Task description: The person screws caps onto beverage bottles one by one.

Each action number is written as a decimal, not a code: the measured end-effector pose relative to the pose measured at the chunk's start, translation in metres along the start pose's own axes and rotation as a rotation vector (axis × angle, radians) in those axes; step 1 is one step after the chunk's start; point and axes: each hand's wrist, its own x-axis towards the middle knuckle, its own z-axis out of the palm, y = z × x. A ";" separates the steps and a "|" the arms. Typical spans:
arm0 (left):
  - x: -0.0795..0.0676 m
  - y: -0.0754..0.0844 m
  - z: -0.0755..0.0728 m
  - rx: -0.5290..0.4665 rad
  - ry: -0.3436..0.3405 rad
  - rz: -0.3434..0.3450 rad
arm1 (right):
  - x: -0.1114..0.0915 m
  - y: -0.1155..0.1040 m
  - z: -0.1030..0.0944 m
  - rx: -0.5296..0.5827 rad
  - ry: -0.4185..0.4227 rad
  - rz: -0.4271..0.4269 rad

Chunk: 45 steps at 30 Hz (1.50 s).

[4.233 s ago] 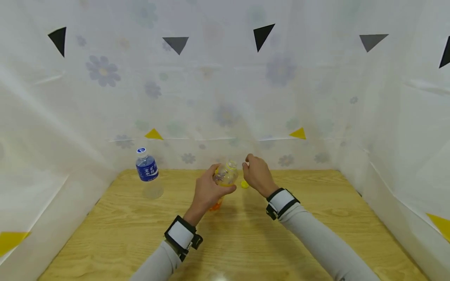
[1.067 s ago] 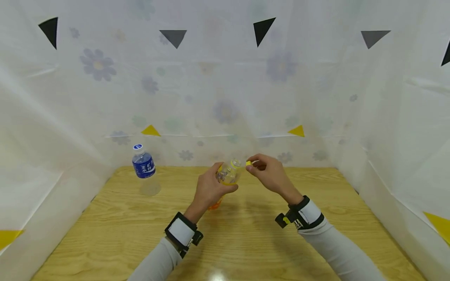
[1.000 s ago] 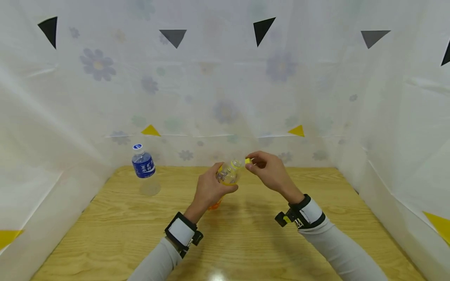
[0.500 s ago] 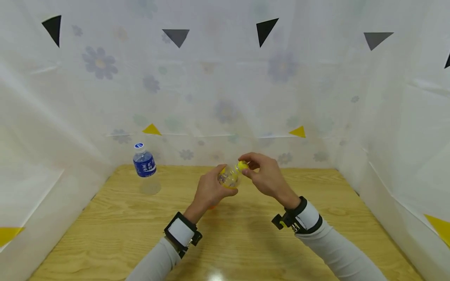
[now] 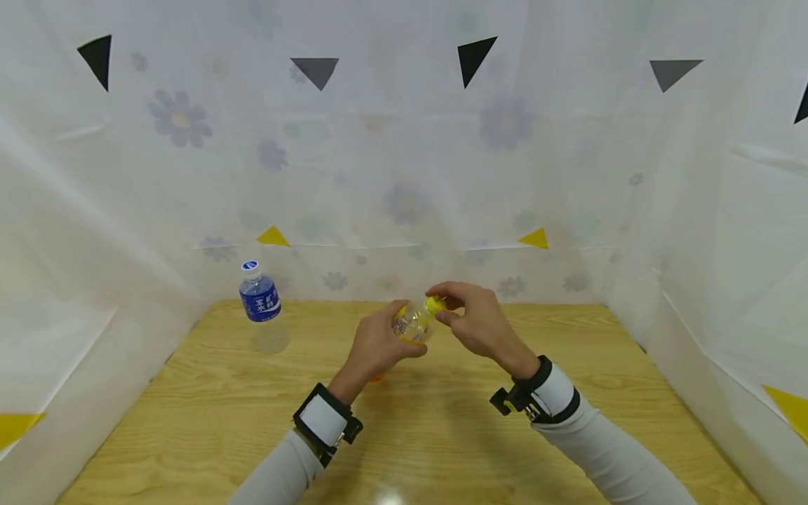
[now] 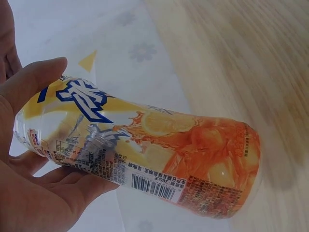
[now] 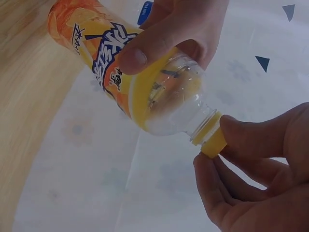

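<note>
My left hand [image 5: 379, 342] grips a plastic drink bottle [image 6: 193, 159] round its upper body, tilted with its neck toward the right hand. The bottle has an orange and yellow label with lemon slices and a barcode, and its clear shoulder [image 7: 178, 96] looks empty. Between thumb and fingers my right hand [image 5: 480, 319] pinches a yellow bottle cap [image 7: 214, 143]. In the right wrist view the cap sits at the mouth of the neck, slightly askew, against the yellow ring. How far it is threaded I cannot tell.
A clear water bottle [image 5: 260, 305] with a blue label and white cap stands upright at the back left of the wooden table [image 5: 221, 421]. White flower-printed sheeting [image 5: 404, 154] with coloured triangles encloses the back and sides.
The yellow cap lay on the table at first. My right hand picked it up and brought it left onto the bottle's mouth. The left hand keeps its grip and has tilted the bottle slightly.
</note>
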 end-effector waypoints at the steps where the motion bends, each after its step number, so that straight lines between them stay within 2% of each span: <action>1: 0.000 0.000 0.000 0.000 -0.001 0.001 | 0.000 0.001 0.001 -0.011 0.002 0.004; 14: -0.001 -0.002 0.002 -0.017 -0.013 0.028 | -0.001 0.007 0.006 -0.073 0.044 0.026; 25: 0.000 -0.006 0.002 0.001 -0.006 0.023 | -0.001 0.003 0.002 -0.088 -0.080 0.113; 35: 0.001 -0.003 0.002 0.009 -0.004 0.024 | -0.003 0.001 0.001 -0.047 -0.029 -0.057; 45: 0.000 -0.002 0.002 0.004 -0.005 0.016 | -0.002 0.000 0.003 -0.068 -0.008 -0.030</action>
